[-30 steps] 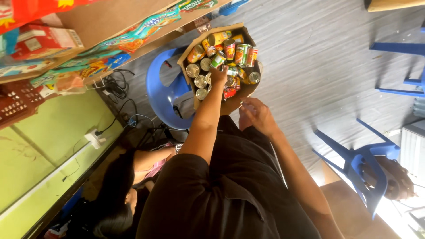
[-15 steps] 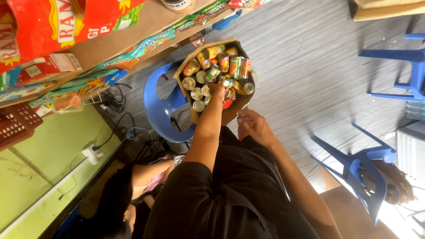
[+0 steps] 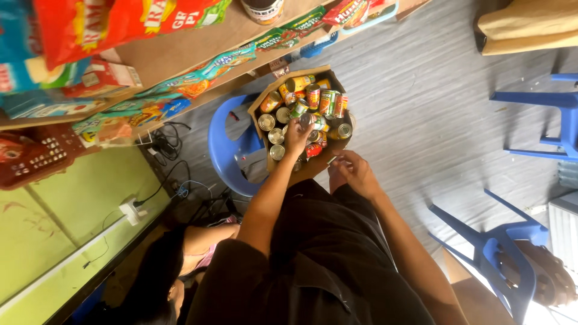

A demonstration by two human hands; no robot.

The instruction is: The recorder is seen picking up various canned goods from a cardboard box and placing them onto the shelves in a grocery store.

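An open cardboard box [image 3: 260,107] full of several tin cans [image 3: 313,96] rests on a blue plastic chair [image 3: 226,150]. My left hand [image 3: 297,135] reaches into the box, its fingers closed around a can [image 3: 310,120] near the middle of the pile. At the box's near edge, my right hand [image 3: 352,171] has its fingers pinched on the cardboard rim. Both of my bare forearms stretch out from my black shirt.
A wooden shelf [image 3: 198,45] with colourful food packets runs along the upper left. Another person [image 3: 174,265] crouches low on the left near cables and a white power strip [image 3: 129,210]. More blue chairs [image 3: 494,247] stand at the right on the grey floor.
The view has tilted, so the box sits lower in the picture. My left hand stays among the cans, and my right hand has moved up to the box's near edge.
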